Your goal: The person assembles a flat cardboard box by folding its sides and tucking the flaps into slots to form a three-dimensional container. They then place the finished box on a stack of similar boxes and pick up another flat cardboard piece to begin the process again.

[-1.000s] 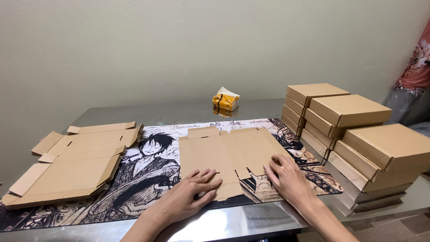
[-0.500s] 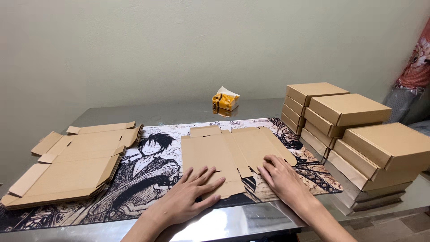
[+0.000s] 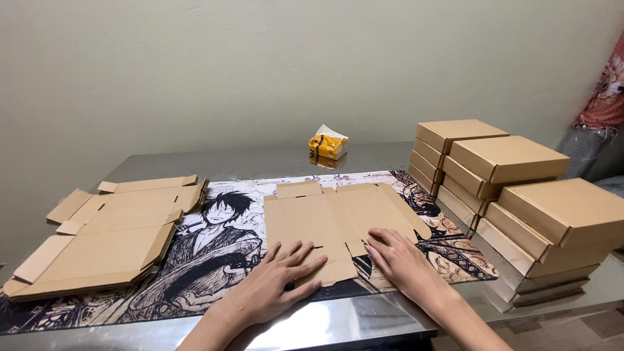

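Hands, left (image 3: 276,286) and right (image 3: 403,263), seemingly press flat cardboard blank (image 3: 331,221).

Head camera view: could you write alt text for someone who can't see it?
Both hands, left hand and right hand, press flat on an unfolded cardboard box blank lying on an illustrated desk mat. A stack of flat blanks lies at left, folded boxes are piled at right, and a small yellow packet sits behind.
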